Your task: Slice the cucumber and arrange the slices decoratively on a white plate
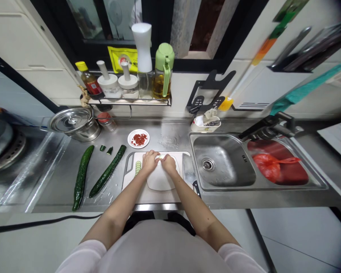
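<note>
At the far rim of the white plate (161, 180), both hands meet over a small pale green piece (160, 157), probably cucumber, mostly covered by fingers. Left hand (150, 161): fingers bent, close together. Right hand (168, 163): fingers bunched, thumb side turned in toward the left. Can't tell whether either hand is pinching the piece or just pressing it down; too small and too covered. Plate sits on the cutting board (140, 198), roughly mid-board. Main risk, my read: both hands load one rim, so a hard push could tip or skid the plate. Second: row of cucumber slices (138, 167) lies on the board right beside the left wrist; a sideways sweep of that arm would scatter it. Third: kitchen knife (189, 169) lies flat along the board's right side, handle at the board edge by the sink basin (224, 163). A careless right elbow or a shifted board could knock it off, or put skin on the edge. Dish of chopped red bits (139, 139) is just beyond the fingers; overreach would spill it. Steel counter (59, 189) shows wet spots near the two whole-looking cucumbers (83, 178) (108, 171); a bump could roll them.
</note>
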`<action>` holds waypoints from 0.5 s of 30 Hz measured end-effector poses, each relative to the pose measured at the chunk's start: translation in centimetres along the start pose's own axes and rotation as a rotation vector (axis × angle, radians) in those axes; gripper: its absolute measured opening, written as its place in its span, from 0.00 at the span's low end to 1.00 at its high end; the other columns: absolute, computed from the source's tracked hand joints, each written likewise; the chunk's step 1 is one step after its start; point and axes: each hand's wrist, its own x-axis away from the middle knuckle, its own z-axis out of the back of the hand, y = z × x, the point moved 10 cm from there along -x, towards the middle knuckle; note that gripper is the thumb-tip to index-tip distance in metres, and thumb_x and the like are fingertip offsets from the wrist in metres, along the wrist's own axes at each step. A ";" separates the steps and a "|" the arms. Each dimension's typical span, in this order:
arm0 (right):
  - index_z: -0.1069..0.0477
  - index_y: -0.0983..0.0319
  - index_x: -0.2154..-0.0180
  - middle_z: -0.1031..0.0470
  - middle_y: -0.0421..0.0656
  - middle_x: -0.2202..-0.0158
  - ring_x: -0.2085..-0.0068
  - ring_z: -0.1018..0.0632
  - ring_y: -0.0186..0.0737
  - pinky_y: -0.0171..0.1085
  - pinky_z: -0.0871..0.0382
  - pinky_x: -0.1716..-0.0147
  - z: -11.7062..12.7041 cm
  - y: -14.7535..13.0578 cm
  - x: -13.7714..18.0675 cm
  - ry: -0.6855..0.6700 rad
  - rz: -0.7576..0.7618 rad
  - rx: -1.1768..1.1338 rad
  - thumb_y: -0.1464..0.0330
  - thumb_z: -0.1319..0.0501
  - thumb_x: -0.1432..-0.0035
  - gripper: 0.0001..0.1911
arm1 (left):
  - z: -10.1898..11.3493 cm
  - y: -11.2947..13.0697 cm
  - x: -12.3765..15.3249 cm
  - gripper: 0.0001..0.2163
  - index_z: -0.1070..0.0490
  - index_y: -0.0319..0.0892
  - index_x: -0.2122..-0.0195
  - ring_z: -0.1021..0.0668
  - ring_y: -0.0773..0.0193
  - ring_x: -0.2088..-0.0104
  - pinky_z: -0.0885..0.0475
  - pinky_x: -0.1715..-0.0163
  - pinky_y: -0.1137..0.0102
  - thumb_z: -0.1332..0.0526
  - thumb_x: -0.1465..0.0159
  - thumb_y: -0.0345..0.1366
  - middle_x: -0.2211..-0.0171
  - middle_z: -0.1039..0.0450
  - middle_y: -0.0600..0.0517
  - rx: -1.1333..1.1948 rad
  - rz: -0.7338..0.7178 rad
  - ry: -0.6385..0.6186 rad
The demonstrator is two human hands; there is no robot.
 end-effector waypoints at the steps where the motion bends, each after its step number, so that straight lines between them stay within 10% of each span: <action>1: 0.32 0.60 0.62 0.23 0.47 0.63 0.60 0.23 0.42 0.33 0.41 0.70 0.0 0.0 0.0 0.000 0.000 0.000 0.66 0.42 0.39 0.05 | 0.0 0.0 0.0 0.12 0.26 0.49 0.51 0.32 0.54 0.51 0.43 0.51 0.62 0.43 0.34 0.40 0.52 0.29 0.47 0.002 0.001 -0.001; 15: 0.32 0.60 0.60 0.23 0.46 0.63 0.61 0.23 0.39 0.32 0.41 0.70 -0.4 0.4 -0.1 0.002 -0.025 0.019 0.63 0.43 0.37 0.08 | -0.9 -0.6 -0.3 0.11 0.26 0.46 0.54 0.32 0.55 0.53 0.42 0.53 0.61 0.46 0.33 0.34 0.53 0.26 0.47 0.090 -0.020 0.043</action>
